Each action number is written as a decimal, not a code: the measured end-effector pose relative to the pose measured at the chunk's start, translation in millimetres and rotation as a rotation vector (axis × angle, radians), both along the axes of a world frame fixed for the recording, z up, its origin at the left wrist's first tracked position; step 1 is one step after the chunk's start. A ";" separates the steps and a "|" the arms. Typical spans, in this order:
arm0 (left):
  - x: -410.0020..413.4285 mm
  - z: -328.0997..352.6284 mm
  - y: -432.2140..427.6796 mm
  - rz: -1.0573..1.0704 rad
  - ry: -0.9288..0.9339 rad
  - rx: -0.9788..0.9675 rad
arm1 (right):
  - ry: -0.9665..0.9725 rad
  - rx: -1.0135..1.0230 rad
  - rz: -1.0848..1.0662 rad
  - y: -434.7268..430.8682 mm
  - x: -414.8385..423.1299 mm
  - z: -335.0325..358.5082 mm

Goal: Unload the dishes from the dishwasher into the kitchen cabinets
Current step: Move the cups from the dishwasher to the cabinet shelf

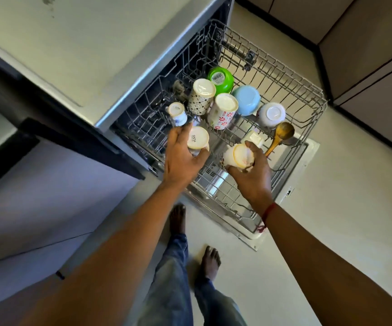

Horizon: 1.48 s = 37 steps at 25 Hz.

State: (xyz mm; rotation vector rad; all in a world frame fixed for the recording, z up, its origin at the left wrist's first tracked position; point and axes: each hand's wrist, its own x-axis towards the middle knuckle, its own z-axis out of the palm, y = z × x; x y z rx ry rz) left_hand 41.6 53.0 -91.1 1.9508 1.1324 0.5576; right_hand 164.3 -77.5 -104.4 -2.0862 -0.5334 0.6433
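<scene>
**Fingers round two cups, most of the rack yet to clear**

Fingers and thumb of the left hand curl round a labelled cup, base up, at the near left corner of the pulled-out rack. Whether it has come clear of the tines cannot be told. The right hand grips a pale cup from below and beside. This cup is also base up, over the bare front part of the rack. Both hands are full, and neither cup has reached a cabinet.

By my reading the unloading is at an early to middle stage. The front half of the rack holds nothing, which suggests some pieces are already gone, though that is a guess from the gap alone.

Several pieces are left in the back half, all upturned:
- a small flowered cup just beyond the left hand
- a black-patterned cup touching a red-flowered cup
- a green bowl behind those two cups
- a blue bowl and, to its right, a white bowl
- a wooden ladle lying near the right hand, with a small white piece beside it that I cannot identify

The level below, inside the dishwasher, is too dark to tell what it holds.

Cabinets show at the upper right, all closed. The two cups must be carried to one and put away, then seven or so pieces follow. The surface above the machine could serve as a halfway stop.
</scene>
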 end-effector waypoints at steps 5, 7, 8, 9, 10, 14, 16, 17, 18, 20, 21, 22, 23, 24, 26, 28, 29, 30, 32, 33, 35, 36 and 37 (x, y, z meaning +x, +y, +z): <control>-43.1 60.1 -44.8 0.140 -0.119 0.009 | 0.091 0.088 0.007 -30.5 -15.0 45.7; -60.0 83.3 -54.6 0.183 -0.133 0.018 | 0.100 0.125 0.016 -36.4 -22.0 64.7; -69.5 98.5 -59.0 0.211 -0.143 0.023 | 0.120 0.155 0.019 -37.4 -28.4 78.0; -78.6 112.9 -61.4 0.246 -0.154 0.015 | 0.140 0.193 0.030 -36.5 -35.2 91.4; -87.6 127.6 -62.7 0.283 -0.172 -0.007 | 0.146 0.235 0.056 -34.1 -42.2 104.7; -131.4 181.7 -59.0 0.401 -0.259 -0.040 | 0.149 0.314 0.165 -17.5 -78.4 156.3; -151.2 204.6 -54.3 0.434 -0.262 -0.017 | 0.139 0.344 0.203 -6.7 -94.7 177.0; -163.4 216.9 -50.5 0.456 -0.271 0.002 | 0.130 0.362 0.232 0.2 -104.0 189.3; -175.2 228.9 -46.2 0.479 -0.287 0.012 | 0.127 0.385 0.260 7.2 -113.5 201.4; -200.4 250.9 -35.6 0.537 -0.346 0.010 | 0.134 0.438 0.316 22.0 -134.4 227.1; -213.3 261.5 -29.9 0.567 -0.383 0.007 | 0.141 0.463 0.341 29.1 -145.1 238.1; -226.1 272.6 -24.2 0.594 -0.414 0.012 | 0.136 0.487 0.362 36.7 -155.3 247.0; -237.0 283.4 -18.6 0.615 -0.429 0.022 | 0.119 0.496 0.382 43.4 -164.3 254.4; -249.7 295.0 -12.8 0.632 -0.437 0.041 | 0.109 0.500 0.406 50.2 -174.8 261.7; -288.1 325.1 0.1 0.667 -0.451 0.099 | 0.112 0.512 0.464 69.2 -207.3 281.5; -329.0 359.4 14.1 0.678 -0.468 0.186 | 0.096 0.539 0.484 89.4 -242.5 308.9; -349.8 376.9 21.4 0.683 -0.469 0.235 | 0.066 0.562 0.489 101.1 -261.4 323.5; -369.5 393.0 28.4 0.689 -0.464 0.284 | 0.043 0.591 0.492 112.2 -279.8 337.6; -403.3 424.2 40.5 0.701 -0.433 0.370 | 0.035 0.662 0.492 134.4 -313.8 361.8; -415.3 438.7 46.1 0.704 -0.420 0.409 | 0.043 0.702 0.503 142.9 -327.7 374.1; -437.3 471.1 59.1 0.703 -0.414 0.475 | 0.067 0.778 0.529 164.2 -354.2 403.5; -445.8 488.8 66.3 0.705 -0.424 0.499 | 0.078 0.820 0.539 175.3 -365.2 421.1; -452.9 507.4 72.7 0.707 -0.445 0.522 | 0.085 0.865 0.556 185.9 -374.8 440.1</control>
